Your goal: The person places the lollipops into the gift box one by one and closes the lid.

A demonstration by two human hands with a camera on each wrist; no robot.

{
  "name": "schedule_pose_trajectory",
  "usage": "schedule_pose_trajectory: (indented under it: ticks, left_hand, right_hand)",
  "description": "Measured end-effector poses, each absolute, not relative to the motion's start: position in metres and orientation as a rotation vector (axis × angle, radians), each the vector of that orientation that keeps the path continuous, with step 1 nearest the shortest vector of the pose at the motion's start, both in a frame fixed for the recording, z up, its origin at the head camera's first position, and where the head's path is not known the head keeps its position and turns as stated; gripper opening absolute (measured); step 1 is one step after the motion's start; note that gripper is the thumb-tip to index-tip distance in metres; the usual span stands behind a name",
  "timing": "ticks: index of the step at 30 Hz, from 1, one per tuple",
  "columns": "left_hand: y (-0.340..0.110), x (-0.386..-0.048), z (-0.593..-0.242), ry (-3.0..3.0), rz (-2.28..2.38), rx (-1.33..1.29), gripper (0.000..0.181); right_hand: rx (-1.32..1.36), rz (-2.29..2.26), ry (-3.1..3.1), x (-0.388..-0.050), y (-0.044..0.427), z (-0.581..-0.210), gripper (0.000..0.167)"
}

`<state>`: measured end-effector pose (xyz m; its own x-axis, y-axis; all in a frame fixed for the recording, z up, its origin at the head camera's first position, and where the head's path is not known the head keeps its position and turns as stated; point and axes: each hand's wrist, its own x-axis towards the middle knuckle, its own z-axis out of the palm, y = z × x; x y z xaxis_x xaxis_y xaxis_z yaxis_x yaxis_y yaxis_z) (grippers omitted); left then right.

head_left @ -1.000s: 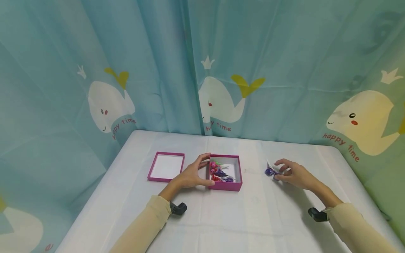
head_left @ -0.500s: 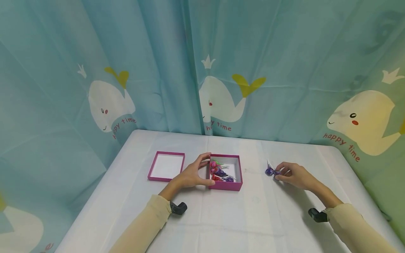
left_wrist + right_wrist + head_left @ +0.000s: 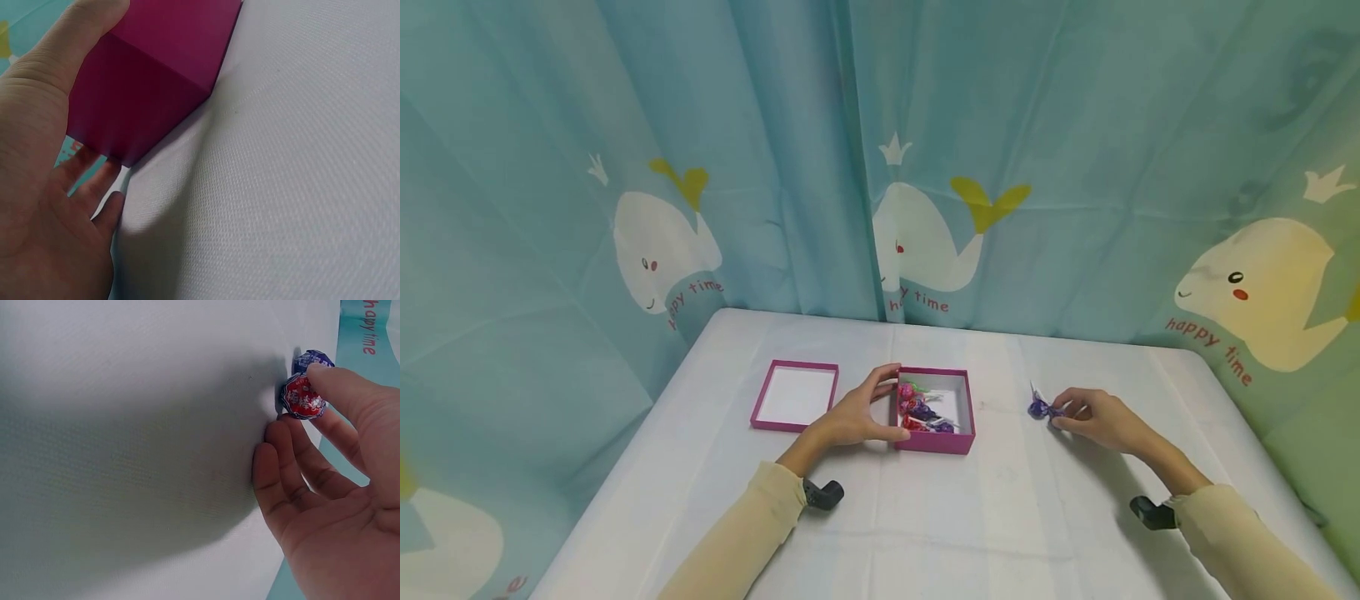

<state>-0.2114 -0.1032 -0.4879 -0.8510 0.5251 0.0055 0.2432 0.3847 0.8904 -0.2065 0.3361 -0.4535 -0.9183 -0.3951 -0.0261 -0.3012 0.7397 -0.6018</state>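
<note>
In the head view my left hand holds the left side of an open magenta box, thumb at the near corner and fingers at the far one. Several wrapped lollipops lie inside, mostly along its left. The left wrist view shows the thumb on the box's outer wall. To the right, my right hand pinches a purple-wrapped lollipop at the table surface. Beside it sits another purple lollipop, its white stick pointing up. Up close, the pinched lollipop's wrapper shows a red face with white lettering.
A magenta-rimmed lid with a white inside lies left of the box. The white cloth-covered table ends at the back against a teal curtain printed with whales. A black wrist camera sits on the left wrist.
My right hand's fingers have closed on the purple lollipop; they were more spread a second ago. The neighbouring lollipop's stick has shifted slightly. My left hand and the box stay in place.
</note>
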Motion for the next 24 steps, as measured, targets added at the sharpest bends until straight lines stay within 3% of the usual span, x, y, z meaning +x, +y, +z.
schedule_pose_trajectory:
  ticks: [24]
  left_hand:
    - [-0.103,-0.209,-0.485,2.357,1.495,0.708,0.106]
  right_hand:
    - [-0.789,-0.796,2.786,-0.221,0.331,-0.380,0.020]
